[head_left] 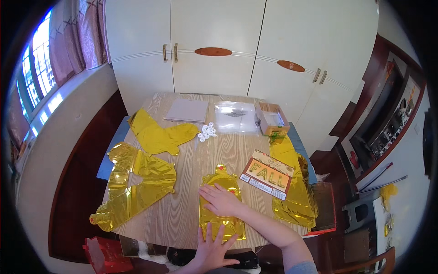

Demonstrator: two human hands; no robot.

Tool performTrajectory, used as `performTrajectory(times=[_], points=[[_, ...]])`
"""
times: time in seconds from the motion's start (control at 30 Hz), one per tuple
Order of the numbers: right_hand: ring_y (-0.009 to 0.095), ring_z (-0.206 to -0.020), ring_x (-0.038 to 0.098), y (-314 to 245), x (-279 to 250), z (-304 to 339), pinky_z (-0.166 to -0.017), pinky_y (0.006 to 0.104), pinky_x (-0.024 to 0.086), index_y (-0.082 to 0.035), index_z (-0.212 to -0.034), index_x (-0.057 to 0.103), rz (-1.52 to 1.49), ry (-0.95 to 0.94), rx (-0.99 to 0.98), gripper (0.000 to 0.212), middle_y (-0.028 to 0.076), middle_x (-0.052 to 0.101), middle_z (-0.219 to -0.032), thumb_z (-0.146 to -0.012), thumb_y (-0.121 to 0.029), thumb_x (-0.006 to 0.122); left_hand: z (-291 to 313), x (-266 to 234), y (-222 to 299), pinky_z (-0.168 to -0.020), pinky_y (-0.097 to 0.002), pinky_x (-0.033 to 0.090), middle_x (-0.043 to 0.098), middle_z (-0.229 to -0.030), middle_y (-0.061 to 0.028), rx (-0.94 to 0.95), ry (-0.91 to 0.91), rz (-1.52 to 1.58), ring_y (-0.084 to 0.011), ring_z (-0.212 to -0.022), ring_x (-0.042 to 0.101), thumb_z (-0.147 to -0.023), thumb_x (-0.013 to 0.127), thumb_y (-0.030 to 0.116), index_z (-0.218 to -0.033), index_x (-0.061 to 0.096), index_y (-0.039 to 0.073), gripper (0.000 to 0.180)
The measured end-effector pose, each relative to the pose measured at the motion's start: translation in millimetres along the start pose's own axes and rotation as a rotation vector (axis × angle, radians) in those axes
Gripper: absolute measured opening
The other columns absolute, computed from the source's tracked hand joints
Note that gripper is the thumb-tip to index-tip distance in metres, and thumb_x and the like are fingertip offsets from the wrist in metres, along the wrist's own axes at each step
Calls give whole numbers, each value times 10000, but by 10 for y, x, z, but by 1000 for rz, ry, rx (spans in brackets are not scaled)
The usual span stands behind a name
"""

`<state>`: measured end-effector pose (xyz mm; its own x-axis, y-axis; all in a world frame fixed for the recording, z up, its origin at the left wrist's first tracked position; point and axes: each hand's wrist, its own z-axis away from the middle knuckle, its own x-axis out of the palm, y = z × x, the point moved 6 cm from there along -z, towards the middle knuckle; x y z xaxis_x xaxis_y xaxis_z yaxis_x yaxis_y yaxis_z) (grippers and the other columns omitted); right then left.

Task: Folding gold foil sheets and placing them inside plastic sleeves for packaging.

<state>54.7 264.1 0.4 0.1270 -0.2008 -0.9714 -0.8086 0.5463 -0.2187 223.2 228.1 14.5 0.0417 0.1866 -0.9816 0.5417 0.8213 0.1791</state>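
A folded gold foil balloon (226, 181) lies flat on the wooden table (182, 201), directly in front of me. My right hand (223, 201) rests palm-down across its middle, fingers stretched out. Over its near end is my left hand (213, 249), fingers spread wide and holding nothing; I cannot tell whether it presses on the foil. To the left, a flat gold balloon (148, 182) with a triangular hole is laid out, and another gold balloon (162, 135) lies beyond it. On the right, a printed package card (267, 174) partly covers more gold foil (296, 201).
Toward the back are small white rings (207, 132), a grey-white flat sheet (187, 110), clear plastic sleeves (235, 118) and an open box (272, 119). A white cabinet (214, 73) stands behind the table. Below the left edge sits a red bag (107, 255).
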Motion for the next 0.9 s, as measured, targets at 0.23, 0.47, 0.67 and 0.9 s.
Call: performTrajectory(times=[0.23, 0.47, 0.67, 0.9], points=[[290, -1270, 449, 857, -388, -116, -1058, 480, 326, -46, -1226, 562, -297, 246, 250, 447, 170, 495, -1350, -924, -371, 508, 25, -8, -22, -958, -777, 169, 331, -1433, -253, 3, 25, 4, -621, -1260, 241, -672, 510, 836, -1384, 451, 344, 867], [351, -1352, 339, 2214, -1092, 1063, -1063, 612, 242, -143, -1458, 312, 93, -172, 903, 1094, 161, 387, -1440, -577, -558, 812, 35, -33, -3, -922, -815, 156, 302, -1442, -264, -18, 4, -1, -676, -1244, 191, -660, 521, 838, -1380, 448, 375, 860], [361, -1329, 362, 2479, -1020, 1291, -1051, 592, 262, -170, -1464, 298, 42, -264, 951, 1163, 174, 406, -1416, -513, -540, 857, 15, -91, 22, -924, -808, 170, 310, -1425, -257, -26, 54, 17, -656, -1251, 205, -671, 517, 831, -1351, 495, 356, 830], [349, -1298, 390, 2514, -1046, 1179, -1028, 534, 315, -157, -1367, 431, 115, -297, 996, 1033, 161, 447, -1376, -509, -540, 859, 45, -72, 12, -933, -798, 177, 333, -1402, -292, -74, 110, -17, -653, -1258, 213, -682, 498, 836, -1361, 497, 269, 885]])
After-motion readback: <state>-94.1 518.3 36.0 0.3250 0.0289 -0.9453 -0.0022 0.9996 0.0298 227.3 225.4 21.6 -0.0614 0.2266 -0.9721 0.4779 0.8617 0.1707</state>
